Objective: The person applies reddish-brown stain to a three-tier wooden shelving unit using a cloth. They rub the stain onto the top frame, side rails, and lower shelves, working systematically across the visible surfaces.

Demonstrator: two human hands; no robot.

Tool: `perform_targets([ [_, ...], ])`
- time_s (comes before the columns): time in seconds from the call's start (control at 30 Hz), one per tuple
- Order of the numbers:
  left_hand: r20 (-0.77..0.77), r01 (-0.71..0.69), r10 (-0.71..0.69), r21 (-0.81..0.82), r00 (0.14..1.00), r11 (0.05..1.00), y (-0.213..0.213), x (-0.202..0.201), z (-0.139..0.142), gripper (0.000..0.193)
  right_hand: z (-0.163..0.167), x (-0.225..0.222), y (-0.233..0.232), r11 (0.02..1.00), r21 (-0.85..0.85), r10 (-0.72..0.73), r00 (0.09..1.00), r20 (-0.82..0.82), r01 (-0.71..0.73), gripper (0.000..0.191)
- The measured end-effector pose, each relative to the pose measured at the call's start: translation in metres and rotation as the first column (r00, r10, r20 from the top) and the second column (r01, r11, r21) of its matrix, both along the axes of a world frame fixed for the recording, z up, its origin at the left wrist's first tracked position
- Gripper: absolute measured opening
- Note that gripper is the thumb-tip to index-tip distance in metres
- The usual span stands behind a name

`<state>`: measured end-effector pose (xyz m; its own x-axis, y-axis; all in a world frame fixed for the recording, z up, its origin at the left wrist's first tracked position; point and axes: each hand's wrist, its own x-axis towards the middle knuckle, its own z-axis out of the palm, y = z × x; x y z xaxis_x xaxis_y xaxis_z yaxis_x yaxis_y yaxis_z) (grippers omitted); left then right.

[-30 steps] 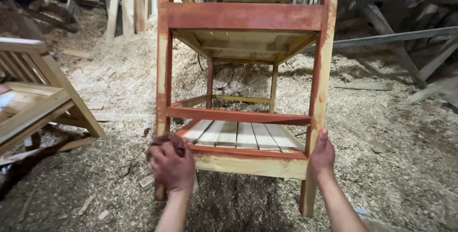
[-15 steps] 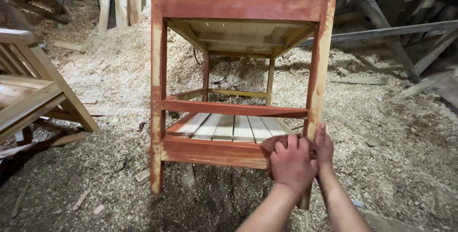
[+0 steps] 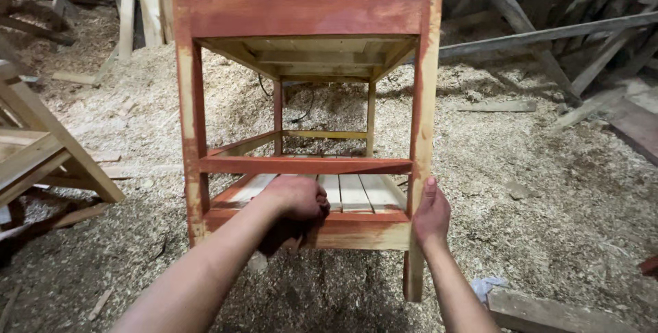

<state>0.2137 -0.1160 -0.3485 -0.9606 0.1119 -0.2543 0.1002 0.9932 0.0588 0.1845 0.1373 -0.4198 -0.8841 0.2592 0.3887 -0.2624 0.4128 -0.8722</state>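
Head view, left hand: the left hand [image 3: 296, 199] is curled shut into a fist over a dark red-stained cloth [image 3: 284, 233], pressed against the bottom front rail of the tall wooden shelf frame with red-stained posts and rails [image 3: 308, 18].
Head view, right hand: the right hand [image 3: 432, 216] lies flat with fingers together and extended along the frame's front right post; it grips nothing, only steadies the post.
Bottom rail: the pale wooden rail, red along its top edge [image 3: 356, 231], runs between the two hands, touching the left fist and ending at the post under the right palm.
Slats: pale unstained wooden slats [image 3: 353, 192] lie just beyond the left knuckles, forming the lower shelf.
Floor: sawdust and wood shavings [image 3: 521, 168] spread all around both hands.
Left of the left arm: a slanted bare-wood frame [image 3: 41, 155] stands well apart.
Near the right forearm: a crumpled pale blue rag [image 3: 488, 286] lies on the shavings, beside a rough plank [image 3: 569, 312].
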Motion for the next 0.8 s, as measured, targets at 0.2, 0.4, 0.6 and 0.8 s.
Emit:
perform_targets([
  [0.2, -0.05, 0.064, -0.061, 0.078, 0.997, 0.995, 0.008, -0.008, -0.011, 0.03, -0.009, -0.016, 0.0, 0.999, 0.046, -0.024, 0.999, -0.037, 0.026, 0.07],
  [0.4, -0.001, 0.093, -0.097, 0.288, 0.995, 0.953, 0.044, -0.025, -0.015, 0.027, -0.014, -0.016, 0.002, 0.999, 0.037, 0.012, 0.993, -0.114, -0.008, 0.065],
  [0.6, -0.064, 0.121, -0.108, 0.265, 0.992, 0.956, 0.058, -0.029, -0.025, 0.026, -0.015, -0.012, 0.002, 0.999, -0.025, 0.029, 1.0, -0.004, -0.029, 0.069],
  [0.8, -0.127, 0.1, -0.068, 0.266, 0.99, 0.959, 0.112, -0.034, -0.019, 0.031, -0.012, -0.014, 0.001, 1.0, 0.009, -0.021, 1.0, 0.012, 0.021, 0.071],
])
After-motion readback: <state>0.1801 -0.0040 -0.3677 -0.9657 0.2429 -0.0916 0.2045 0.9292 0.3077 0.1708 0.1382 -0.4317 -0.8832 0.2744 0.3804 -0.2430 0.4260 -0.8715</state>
